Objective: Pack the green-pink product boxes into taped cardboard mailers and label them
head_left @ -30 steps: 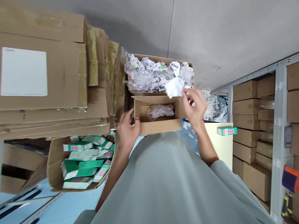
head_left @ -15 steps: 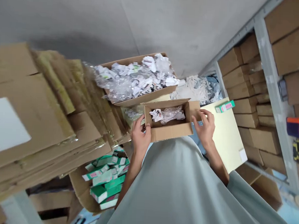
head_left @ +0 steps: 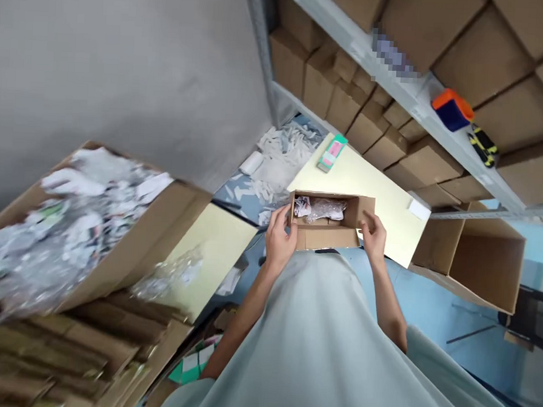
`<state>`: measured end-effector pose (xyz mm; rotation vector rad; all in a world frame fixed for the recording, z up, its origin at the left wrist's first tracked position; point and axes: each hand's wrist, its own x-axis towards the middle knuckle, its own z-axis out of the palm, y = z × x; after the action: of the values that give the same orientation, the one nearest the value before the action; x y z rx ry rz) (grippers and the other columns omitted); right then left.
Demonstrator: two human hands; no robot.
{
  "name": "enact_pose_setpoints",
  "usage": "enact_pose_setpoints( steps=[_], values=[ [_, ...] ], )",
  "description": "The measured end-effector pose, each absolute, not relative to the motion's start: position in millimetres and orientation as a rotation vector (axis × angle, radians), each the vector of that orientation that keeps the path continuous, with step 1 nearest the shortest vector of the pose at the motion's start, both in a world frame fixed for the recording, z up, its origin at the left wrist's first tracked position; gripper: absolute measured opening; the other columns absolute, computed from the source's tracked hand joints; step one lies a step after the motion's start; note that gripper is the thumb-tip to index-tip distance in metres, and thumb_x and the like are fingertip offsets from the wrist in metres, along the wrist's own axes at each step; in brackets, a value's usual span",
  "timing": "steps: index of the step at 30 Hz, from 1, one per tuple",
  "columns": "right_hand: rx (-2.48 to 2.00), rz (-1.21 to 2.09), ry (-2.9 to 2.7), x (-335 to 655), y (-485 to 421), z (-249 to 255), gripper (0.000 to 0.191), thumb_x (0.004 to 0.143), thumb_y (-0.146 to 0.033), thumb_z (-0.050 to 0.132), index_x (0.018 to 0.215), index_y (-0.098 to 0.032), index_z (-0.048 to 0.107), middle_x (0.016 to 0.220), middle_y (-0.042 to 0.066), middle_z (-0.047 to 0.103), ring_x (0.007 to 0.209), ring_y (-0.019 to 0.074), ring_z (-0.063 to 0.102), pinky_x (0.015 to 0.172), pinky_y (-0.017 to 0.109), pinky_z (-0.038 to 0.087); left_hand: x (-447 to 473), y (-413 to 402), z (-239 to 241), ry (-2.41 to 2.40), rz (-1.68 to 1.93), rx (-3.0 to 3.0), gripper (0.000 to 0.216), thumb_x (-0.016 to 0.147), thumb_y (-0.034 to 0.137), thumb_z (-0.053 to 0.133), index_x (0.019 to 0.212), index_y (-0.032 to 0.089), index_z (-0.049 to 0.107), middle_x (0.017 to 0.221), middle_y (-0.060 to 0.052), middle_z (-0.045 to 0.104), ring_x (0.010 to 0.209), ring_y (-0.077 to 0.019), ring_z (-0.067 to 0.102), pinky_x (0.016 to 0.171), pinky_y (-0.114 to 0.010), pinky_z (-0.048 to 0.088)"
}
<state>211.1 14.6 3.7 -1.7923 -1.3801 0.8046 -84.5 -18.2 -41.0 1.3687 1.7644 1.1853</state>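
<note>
Between my hands is a small open cardboard box (head_left: 328, 238), its flaps folded outward. Inside lie crumpled printed paper (head_left: 303, 206) and clear plastic wrap (head_left: 324, 210). My left hand (head_left: 280, 239) grips the left end of the box, thumb on the near side. At the other end, my right hand (head_left: 373, 236) holds the right flap between thumb and fingers. The box is at the near edge of a cream tabletop (head_left: 368, 181). A green and pink carton (head_left: 332, 153) lies on that tabletop, beyond the box.
To the left stands a large carton (head_left: 133, 245) full of crumpled paper and plastic. Flattened cardboard (head_left: 109, 347) is stacked below it. Metal shelving (head_left: 396, 82) with brown boxes runs along the right. An open carton (head_left: 487, 257) stands at right. Paper scraps (head_left: 285, 152) lie in the corner.
My view has turned right, towards the shelving. Both hands have carried the small box from beside the paper-filled carton to the cream tabletop, keeping hold of it.
</note>
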Motion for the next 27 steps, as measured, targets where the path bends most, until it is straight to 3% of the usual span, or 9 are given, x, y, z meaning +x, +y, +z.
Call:
enact_pose_setpoints(
  steps=[8,15,24,27],
  values=[
    [-1.82,0.876,-0.925,344.4,59.4,-68.3,0.05,0.098,-0.047,0.063,0.135,-0.018,0.077,0.147,0.016,0.079,0.102,0.0243,0.076,0.082,0.043,0.076,46.7,118.9,-116.9,1.585,0.905,1.516,0.056,0.104,0.031,0.06,0.159,0.02,0.059,0.158,-0.02,0.062,0.14,-0.0317,0.071,0.122,-0.051,0.062],
    [-1.837,0.99,-0.8,386.4,73.5,-108.2,0.053,0.097,-0.046,0.059,0.139,-0.018,0.075,0.152,0.015,0.075,0.091,0.02,0.073,0.086,0.046,0.077,84.6,168.1,-149.4,1.544,0.715,1.676,0.055,0.105,0.035,0.059,0.156,0.018,0.061,0.155,-0.022,0.064,0.15,-0.036,0.064,0.127,-0.056,0.056],
    [-1.861,0.991,-0.737,375.4,65.7,-123.2,0.054,0.1,-0.051,0.057,0.142,-0.021,0.074,0.143,0.012,0.077,0.094,0.0196,0.071,0.084,0.042,0.076,83.7,180.1,-166.9,1.519,0.67,1.708,0.056,0.105,0.04,0.058,0.157,0.019,0.058,0.156,-0.022,0.061,0.152,-0.0356,0.059,0.131,-0.055,0.051],
    [-1.961,0.841,-0.788,369.9,66.2,-112.9,0.048,0.102,-0.05,0.056,0.136,-0.021,0.075,0.145,0.016,0.075,0.11,0.0252,0.075,0.095,0.048,0.072,72.8,190.0,-160.6,1.531,0.674,1.7,0.061,0.105,0.047,0.063,0.158,0.018,0.056,0.157,-0.023,0.06,0.155,-0.0372,0.056,0.135,-0.057,0.045]
  ],
)
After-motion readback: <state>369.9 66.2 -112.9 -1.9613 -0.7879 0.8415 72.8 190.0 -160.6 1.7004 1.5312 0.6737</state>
